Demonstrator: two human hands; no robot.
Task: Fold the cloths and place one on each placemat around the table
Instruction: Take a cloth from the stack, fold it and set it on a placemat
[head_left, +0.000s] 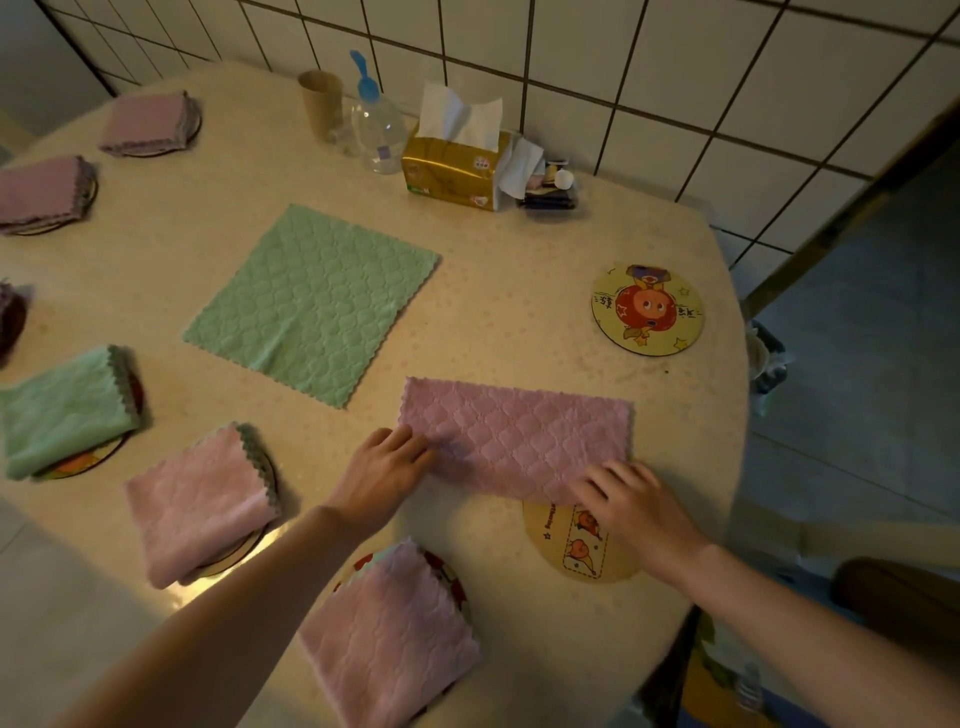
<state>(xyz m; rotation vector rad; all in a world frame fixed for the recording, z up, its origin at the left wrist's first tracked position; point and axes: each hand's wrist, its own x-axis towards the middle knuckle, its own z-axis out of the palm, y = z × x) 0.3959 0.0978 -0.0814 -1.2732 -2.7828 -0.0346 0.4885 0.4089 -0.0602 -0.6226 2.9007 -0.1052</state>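
A pink cloth (514, 436), folded once into a long rectangle, lies near the table's front right. My left hand (384, 467) pinches its near left corner. My right hand (631, 499) presses its near right edge, over a round placemat (571, 551) that is partly under the cloth. A green cloth (311, 304) lies unfolded in the middle. A bare round placemat (648, 309) with a cartoon print sits at the right. Folded cloths rest on placemats: pink (387, 631), pink (200, 504), green (65, 410), purple (41, 192), purple (148, 124).
Against the tiled wall stand a gold tissue box (457, 166), a clear bottle with a blue cap (376, 124), a paper cup (321, 104) and a small dark tray of items (550, 195). The table edge (737, 415) curves at the right above a tiled floor.
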